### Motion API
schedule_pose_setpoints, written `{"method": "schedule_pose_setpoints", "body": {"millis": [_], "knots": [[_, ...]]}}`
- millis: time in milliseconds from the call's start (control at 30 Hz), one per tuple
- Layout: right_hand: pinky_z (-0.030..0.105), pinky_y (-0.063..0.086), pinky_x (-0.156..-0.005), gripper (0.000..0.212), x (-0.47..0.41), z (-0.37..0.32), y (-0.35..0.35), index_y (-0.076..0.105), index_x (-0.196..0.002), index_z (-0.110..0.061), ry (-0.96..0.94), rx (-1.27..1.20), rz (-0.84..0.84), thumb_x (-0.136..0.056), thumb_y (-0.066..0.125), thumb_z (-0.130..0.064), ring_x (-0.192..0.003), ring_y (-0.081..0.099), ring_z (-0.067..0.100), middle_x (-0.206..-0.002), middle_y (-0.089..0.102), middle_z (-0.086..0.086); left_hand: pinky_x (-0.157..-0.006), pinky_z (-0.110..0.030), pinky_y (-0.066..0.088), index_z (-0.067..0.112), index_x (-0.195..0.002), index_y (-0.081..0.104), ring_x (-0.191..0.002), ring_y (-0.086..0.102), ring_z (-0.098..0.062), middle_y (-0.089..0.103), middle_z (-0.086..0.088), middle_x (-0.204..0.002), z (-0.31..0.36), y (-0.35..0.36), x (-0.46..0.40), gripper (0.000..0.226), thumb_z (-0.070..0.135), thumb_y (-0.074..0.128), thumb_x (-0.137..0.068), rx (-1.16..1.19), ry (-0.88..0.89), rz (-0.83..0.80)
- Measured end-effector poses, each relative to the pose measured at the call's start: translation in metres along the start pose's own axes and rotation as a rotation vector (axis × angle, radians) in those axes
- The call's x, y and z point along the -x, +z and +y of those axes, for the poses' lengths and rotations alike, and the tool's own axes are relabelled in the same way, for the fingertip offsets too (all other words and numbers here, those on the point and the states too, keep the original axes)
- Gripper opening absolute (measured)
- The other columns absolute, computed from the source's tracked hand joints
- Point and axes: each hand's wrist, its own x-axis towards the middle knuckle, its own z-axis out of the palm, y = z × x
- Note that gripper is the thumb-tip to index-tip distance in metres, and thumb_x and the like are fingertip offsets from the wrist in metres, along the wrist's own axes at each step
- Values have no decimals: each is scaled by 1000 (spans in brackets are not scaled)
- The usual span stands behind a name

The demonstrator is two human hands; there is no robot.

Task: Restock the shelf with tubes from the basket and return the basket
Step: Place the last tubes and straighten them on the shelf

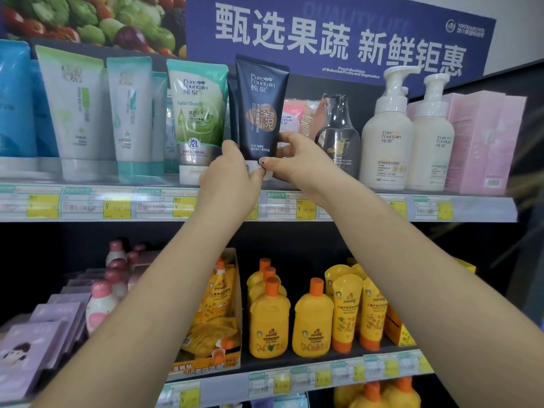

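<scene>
We record the upper shelf, price-tag strip along its front edge. Standing on it, left to right: blue tube, pale green tube, teal tube, green cleanser tube, dark navy tube cap-down, dark bottle, two cream pump bottles, pink boxes. The lower shelf carries orange bottles and lavender packets.

tube cap behind hands, price tags blurred

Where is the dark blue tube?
In the head view, the dark blue plastic tube stands upright at the top shelf's middle, between the green tube and the dark glass bottle, held by both hands.
</scene>
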Motion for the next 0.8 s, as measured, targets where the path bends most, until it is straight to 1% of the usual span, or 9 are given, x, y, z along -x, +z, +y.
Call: {"method": "schedule_pose_setpoints", "body": {"millis": [167, 300, 367, 433, 500, 533, 600, 667, 800], "knots": [[18, 50, -74, 45, 1, -2, 1, 47, -127, -14, -2, 25, 7, -85, 63, -8, -89, 60, 10, -96, 60, -3, -88, -46, 45, 4, -119, 38, -102, 55, -35, 60, -16, -109, 0, 2, -1, 39, 27, 53, -91, -6, -3, 0], [29, 50, -87, 45, 1, -1, 2, 48, -126, -12, 1, 50, 11, -84, 64, -8, -99, 60, 17, -104, 61, 2, -84, -43, 44, 4, -118, 38, -102, 55, -35, 60, -16, -109, 0, 4, -1, 38, 27, 53, -91, -18, 1, 7], [31, 48, -90, 48, 1, -1, 2, 47, -128, -12, 4, 83, 11, -83, 65, -8, -100, 59, 16, -105, 60, 2, -80, -41, 42, 5, -117, 39, -100, 56, -34, 60, -15, -107, -1, 5, -1, 37, 27, 53, -91, -29, 4, 15], [27, 48, -85, 47, 2, -1, 2, 47, -126, -11, 1, 85, 10, -83, 65, -7, -94, 59, 13, -99, 60, -2, -80, -40, 42, 4, -117, 39, -101, 55, -35, 60, -16, -108, -1, 6, -1, 38, 26, 54, -91, -40, 6, 22], [20, 49, -77, 43, 2, 0, 2, 49, -123, -11, -1, 66, 8, -83, 65, -6, -85, 58, 9, -91, 59, -5, -82, -41, 41, 3, -118, 39, -102, 55, -37, 60, -17, -109, -2, 6, -1, 38, 25, 53, -90, -46, 13, 29], [17, 48, -74, 43, 2, 0, 2, 49, -123, -11, 1, 67, 5, -83, 64, -6, -84, 58, 8, -91, 59, -5, -82, -41, 41, 3, -117, 40, -102, 55, -37, 60, -18, -109, -2, 6, -1, 38, 25, 53, -90, -48, 17, 31], [16, 46, -73, 44, 2, 0, 2, 49, -124, -11, -1, 82, 4, -84, 65, -8, -86, 58, 9, -97, 60, -2, -82, -41, 41, 2, -116, 40, -102, 55, -38, 61, -18, -108, -2, 6, -1, 37, 25, 53, -90, -55, 25, 37], [18, 47, -75, 45, 2, 1, 2, 49, -125, -11, -5, 101, 7, -83, 65, -10, -90, 59, 11, -102, 61, 0, -82, -41, 41, 2, -115, 40, -101, 55, -38, 60, -18, -108, -2, 6, 0, 36, 26, 52, -91, -63, 31, 40], [29, 49, -88, 48, 1, 2, 1, 49, -126, -10, 1, 106, 2, -82, 67, -10, -99, 61, 16, -109, 63, 4, -81, -42, 42, 2, -114, 41, -98, 56, -36, 60, -17, -106, -2, 6, 2, 35, 27, 52, -91, -68, 41, 52]]}}
